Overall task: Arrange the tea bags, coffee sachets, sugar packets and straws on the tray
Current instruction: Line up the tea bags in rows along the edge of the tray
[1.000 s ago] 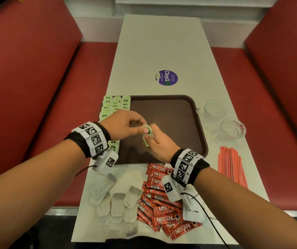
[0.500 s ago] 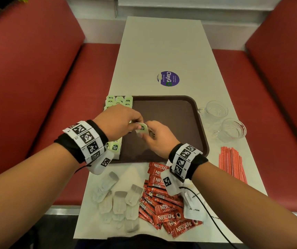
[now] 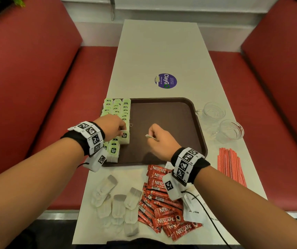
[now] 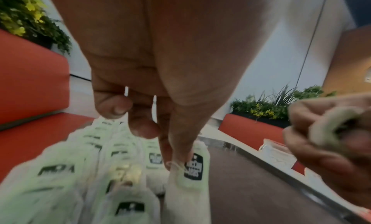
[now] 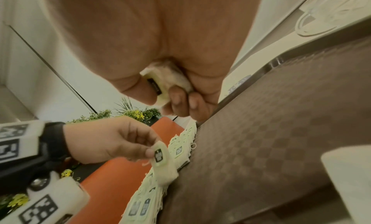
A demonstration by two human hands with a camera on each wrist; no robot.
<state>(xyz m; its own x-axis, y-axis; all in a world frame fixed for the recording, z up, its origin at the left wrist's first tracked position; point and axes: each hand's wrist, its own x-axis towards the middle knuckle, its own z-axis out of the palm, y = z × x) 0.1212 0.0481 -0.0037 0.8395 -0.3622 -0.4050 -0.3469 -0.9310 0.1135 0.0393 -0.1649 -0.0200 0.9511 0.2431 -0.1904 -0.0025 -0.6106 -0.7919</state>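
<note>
So far only tea bags [image 3: 116, 112] line the tray's [image 3: 164, 155] left edge, the left hand [image 3: 112, 127] pinching one there and the right hand [image 3: 159, 141] curled round another, while loose tea bags [image 3: 119, 205], coffee sachets [image 3: 162, 203] and straws [image 3: 231, 166] wait on the tabletop's near end and right edge.

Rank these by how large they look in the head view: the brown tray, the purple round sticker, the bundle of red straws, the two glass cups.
1. Brown plastic tray
2. Bundle of red straws
3. Purple round sticker and each clear glass cup: too alike to rank; the sticker lies farther from the camera.
</note>
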